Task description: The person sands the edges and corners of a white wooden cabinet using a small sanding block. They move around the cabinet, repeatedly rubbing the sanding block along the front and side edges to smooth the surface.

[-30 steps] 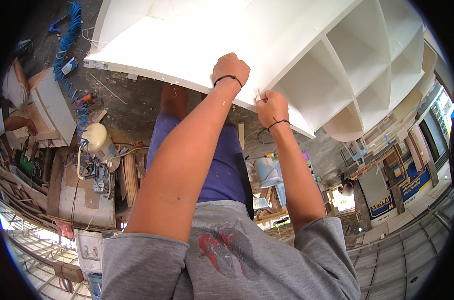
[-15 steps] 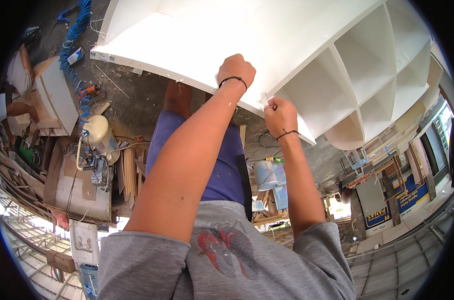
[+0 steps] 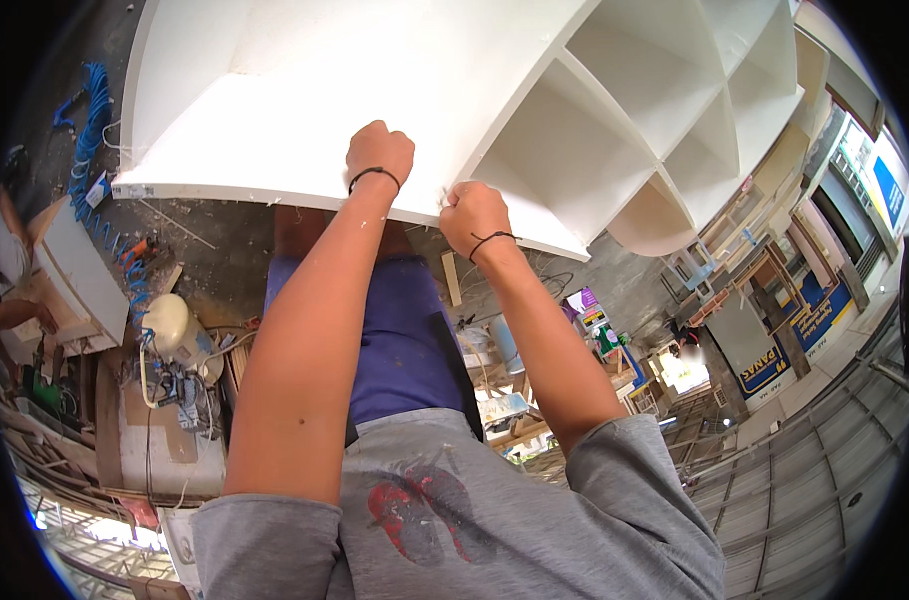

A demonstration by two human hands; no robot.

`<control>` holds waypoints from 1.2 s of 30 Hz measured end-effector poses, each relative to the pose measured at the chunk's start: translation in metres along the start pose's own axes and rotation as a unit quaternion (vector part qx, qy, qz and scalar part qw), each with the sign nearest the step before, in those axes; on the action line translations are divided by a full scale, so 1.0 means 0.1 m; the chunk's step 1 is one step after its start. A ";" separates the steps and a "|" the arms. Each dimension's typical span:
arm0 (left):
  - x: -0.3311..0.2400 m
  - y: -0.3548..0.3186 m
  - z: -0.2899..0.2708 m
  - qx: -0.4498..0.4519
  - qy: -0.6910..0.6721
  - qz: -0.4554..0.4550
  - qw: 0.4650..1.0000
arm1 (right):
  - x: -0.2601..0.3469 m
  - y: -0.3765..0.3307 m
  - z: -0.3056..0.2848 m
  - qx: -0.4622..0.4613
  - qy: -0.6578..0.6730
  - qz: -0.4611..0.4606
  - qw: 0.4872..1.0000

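Note:
A large white cabinet [image 3: 304, 130] with open square compartments [image 3: 574, 140] lies in front of me. My left hand [image 3: 380, 150] is closed in a fist over its broad white panel, just inside the near edge; its fingertips are turned away, so what it may hold is hidden. To its right, my right hand [image 3: 476, 215] is closed in a pinch at the cabinet's near edge, close to the front corner of the compartments. A small white strip [image 3: 444, 196] shows at its fingertips. Dark cords circle both wrists.
At left are a coiled blue air hose [image 3: 92, 130], a cream compressor tank [image 3: 174, 325] and a pale wooden box [image 3: 79, 265] with another person's hand [image 3: 26, 310] by it. Wood scraps and cables litter the floor. A blue bucket [image 3: 506, 343] stands beyond my right forearm.
The view has shifted, so the cabinet and both hands appear further left and the hands lower. Both hands stay closed at the near edge; less of the white strip shows.

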State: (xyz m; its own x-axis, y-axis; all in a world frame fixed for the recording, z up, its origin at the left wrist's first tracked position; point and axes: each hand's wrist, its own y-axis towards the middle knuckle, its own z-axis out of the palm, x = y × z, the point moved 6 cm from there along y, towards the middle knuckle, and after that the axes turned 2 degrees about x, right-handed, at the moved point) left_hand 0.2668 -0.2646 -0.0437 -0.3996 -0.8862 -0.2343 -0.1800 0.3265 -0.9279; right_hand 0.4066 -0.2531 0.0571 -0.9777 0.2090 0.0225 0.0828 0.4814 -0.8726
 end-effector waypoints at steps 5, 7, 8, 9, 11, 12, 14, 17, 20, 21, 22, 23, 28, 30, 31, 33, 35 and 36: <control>-0.02 -0.03 0.00 -0.002 -0.002 -0.003 1.000 | -0.01 0.04 0.01 0.010 -0.005 0.019 1.000; -0.02 -0.01 0.01 -0.006 -0.003 -0.006 1.000 | 0.03 0.05 0.00 0.047 -0.019 0.029 0.998; -0.02 -0.02 0.01 -0.008 -0.002 -0.007 1.000 | 0.03 0.06 0.00 0.045 -0.018 0.026 0.999; -0.01 -0.01 0.02 -0.010 -0.001 -0.008 1.000 | 0.02 0.08 0.02 0.042 -0.016 0.024 0.999; -0.01 -0.01 0.02 -0.018 0.003 -0.007 1.000 | -0.02 0.11 0.05 0.029 -0.017 0.018 0.999; -0.01 -0.01 0.02 -0.022 0.005 -0.007 1.000 | -0.04 0.13 0.07 0.018 -0.019 0.014 1.000; -0.01 0.00 0.02 -0.017 0.014 -0.001 1.000 | -0.07 0.15 0.11 -0.003 -0.024 -0.007 1.000; 0.00 -0.01 0.00 -0.016 0.001 -0.005 1.000 | -0.06 0.12 0.05 -0.011 -0.022 -0.042 0.999; -0.01 -0.03 0.01 -0.008 -0.010 -0.016 1.000 | -0.14 0.10 -0.13 0.001 0.004 -0.055 0.998; -0.02 -0.03 0.01 -0.001 -0.010 -0.023 1.000 | -0.13 0.07 -0.20 0.009 0.000 -0.062 0.998; 0.01 -0.04 0.00 0.003 -0.015 -0.033 0.999 | -0.09 0.04 -0.23 0.017 -0.005 -0.068 0.998; -0.03 -0.06 -0.01 0.008 -0.021 -0.037 0.999 | -0.08 0.03 -0.21 0.025 -0.008 -0.065 0.998; -0.04 -0.09 -0.05 0.011 -0.024 -0.039 0.999 | -0.05 0.00 -0.06 0.045 -0.023 -0.043 0.998; -0.05 -0.10 -0.07 0.007 -0.022 -0.028 0.999 | -0.04 0.01 -0.05 0.048 -0.027 -0.033 0.998; -0.06 -0.10 -0.07 0.004 -0.021 -0.022 1.000 | -0.04 0.02 -0.04 0.049 -0.028 -0.028 0.998; 0.01 -0.05 -0.19 -0.094 -0.064 -0.045 0.992 | -0.06 0.08 -0.02 0.062 -0.024 -0.017 0.998; 0.13 -0.02 -0.34 -0.108 -0.163 -0.079 0.977 | -0.07 0.10 0.02 0.072 -0.009 -0.004 0.997; 0.12 -0.01 -0.35 -0.101 -0.127 -0.058 0.985 | -0.09 0.11 0.05 0.074 -0.005 -0.015 0.997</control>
State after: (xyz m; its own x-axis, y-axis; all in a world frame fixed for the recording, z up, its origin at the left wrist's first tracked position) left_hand 0.2311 -0.2639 -0.0358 -0.1335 -0.9667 -0.2184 -0.3964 0.2540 -0.8822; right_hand 0.4149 -0.2537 0.0449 -0.9810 0.1887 0.0450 0.0258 0.3568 -0.9338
